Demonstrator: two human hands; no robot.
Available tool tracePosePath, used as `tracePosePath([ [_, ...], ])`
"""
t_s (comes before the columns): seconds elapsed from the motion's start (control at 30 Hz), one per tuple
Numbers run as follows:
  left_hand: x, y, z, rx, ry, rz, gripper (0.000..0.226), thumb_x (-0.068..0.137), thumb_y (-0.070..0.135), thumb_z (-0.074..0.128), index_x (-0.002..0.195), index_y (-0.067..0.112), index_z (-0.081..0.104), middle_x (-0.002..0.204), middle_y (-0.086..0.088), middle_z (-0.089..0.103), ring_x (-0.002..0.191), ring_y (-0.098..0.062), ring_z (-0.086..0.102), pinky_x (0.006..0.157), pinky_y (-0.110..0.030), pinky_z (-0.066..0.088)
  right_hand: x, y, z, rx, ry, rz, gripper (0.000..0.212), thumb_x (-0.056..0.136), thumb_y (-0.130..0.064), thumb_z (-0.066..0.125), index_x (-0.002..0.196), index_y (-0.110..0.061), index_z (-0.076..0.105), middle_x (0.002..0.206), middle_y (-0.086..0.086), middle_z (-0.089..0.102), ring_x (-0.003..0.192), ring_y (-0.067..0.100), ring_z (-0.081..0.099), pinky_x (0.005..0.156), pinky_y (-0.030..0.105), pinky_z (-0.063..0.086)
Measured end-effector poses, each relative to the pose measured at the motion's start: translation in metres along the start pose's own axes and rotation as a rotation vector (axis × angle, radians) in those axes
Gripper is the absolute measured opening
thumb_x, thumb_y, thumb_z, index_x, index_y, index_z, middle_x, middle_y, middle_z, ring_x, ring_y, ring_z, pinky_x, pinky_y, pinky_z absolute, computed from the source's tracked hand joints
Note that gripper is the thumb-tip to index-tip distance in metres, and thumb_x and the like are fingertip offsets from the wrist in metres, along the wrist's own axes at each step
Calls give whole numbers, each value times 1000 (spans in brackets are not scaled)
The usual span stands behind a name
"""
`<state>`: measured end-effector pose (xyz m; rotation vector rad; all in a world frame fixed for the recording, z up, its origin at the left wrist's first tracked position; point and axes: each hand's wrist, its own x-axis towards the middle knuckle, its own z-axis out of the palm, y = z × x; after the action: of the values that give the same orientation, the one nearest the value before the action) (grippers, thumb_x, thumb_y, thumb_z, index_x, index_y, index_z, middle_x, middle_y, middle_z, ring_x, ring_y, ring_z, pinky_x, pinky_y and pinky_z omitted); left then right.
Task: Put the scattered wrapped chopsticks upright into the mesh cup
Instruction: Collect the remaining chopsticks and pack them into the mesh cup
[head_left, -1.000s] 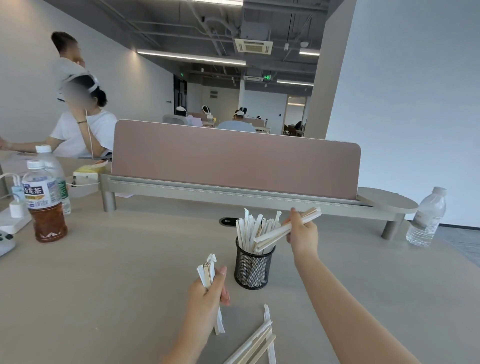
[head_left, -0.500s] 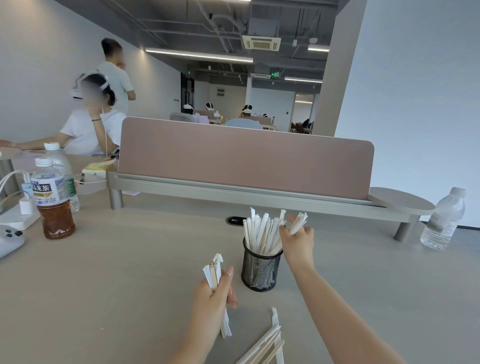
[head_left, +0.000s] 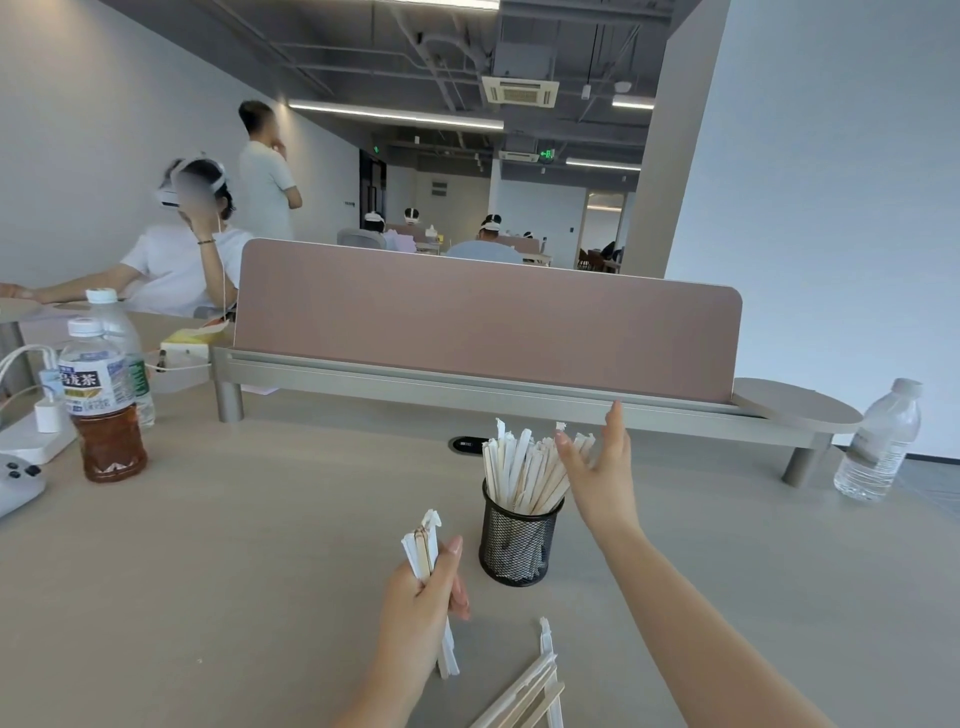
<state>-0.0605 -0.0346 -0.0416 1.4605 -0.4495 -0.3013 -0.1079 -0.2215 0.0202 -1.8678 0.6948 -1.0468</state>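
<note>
Paper-wrapped chopsticks (head_left: 522, 467) likely light, stiff, slippery | best gripped mid-length | left hand (head_left: 423, 597) clamped on bundle (head_left: 423, 551) | right hand (head_left: 597, 478) spread, empty, beside mesh cup (head_left: 517, 540)

The mesh cup (head_left: 517, 540) is crowded with upright chopsticks (head_left: 524, 470) — little gap at its mouth. The right hand (head_left: 602, 480) flanks its right side; loose chopsticks (head_left: 530, 691) block the near tabletop (head_left: 260, 545) — left lies bare.
</note>
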Motion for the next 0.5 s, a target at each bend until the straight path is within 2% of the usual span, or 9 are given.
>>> tracePosePath([
  [0.1, 0, 1, 0, 12, -8, 10, 63, 92, 23, 51, 29, 21, 44, 37, 0, 50, 50, -21, 51, 63, -30, 42, -1, 5, 0, -226, -136, -86, 61, 95, -41, 41, 149, -19, 22, 157, -1, 25, 142, 17, 29, 114, 32, 28],
  [0.17, -1, 1, 0, 12, -6, 6, 63, 92, 24, 51, 29, 21, 44, 37, 0, 50, 51, -22, 51, 62, -29, 41, -5, 11, 1, -270, -219, -58, 56, 96, -45, 37, 146, -20, 31, 152, -1, 35, 137, 18, 37, 108, 29, 31],
  [0.3, -1, 3, 0, 11, -1, -2, 63, 91, 24, 51, 29, 21, 43, 36, 0, 49, 52, -22, 51, 62, -29, 41, -9, 11, 0, -209, -166, -108, 59, 94, -47, 38, 148, -27, 23, 156, -10, 25, 142, 11, 27, 115, 33, 27],
  [0.4, -2, 3, 0, 12, 6, -2, 61, 91, 25, 52, 31, 21, 43, 37, 0, 50, 50, -20, 51, 61, -29, 40, -12, 12, -2, -220, -288, -86, 57, 94, -47, 39, 146, -27, 29, 155, -13, 25, 144, 8, 22, 115, 27, 21],
  [0.5, -3, 2, -1, 18, 6, -9, 57, 91, 27, 52, 35, 18, 41, 40, -2, 50, 48, -19, 51, 61, -29, 40, -18, 15, -4, -112, -244, -78, 65, 91, -49, 43, 149, -33, 18, 150, -18, 28, 139, -1, 22, 111, 22, 21],
])
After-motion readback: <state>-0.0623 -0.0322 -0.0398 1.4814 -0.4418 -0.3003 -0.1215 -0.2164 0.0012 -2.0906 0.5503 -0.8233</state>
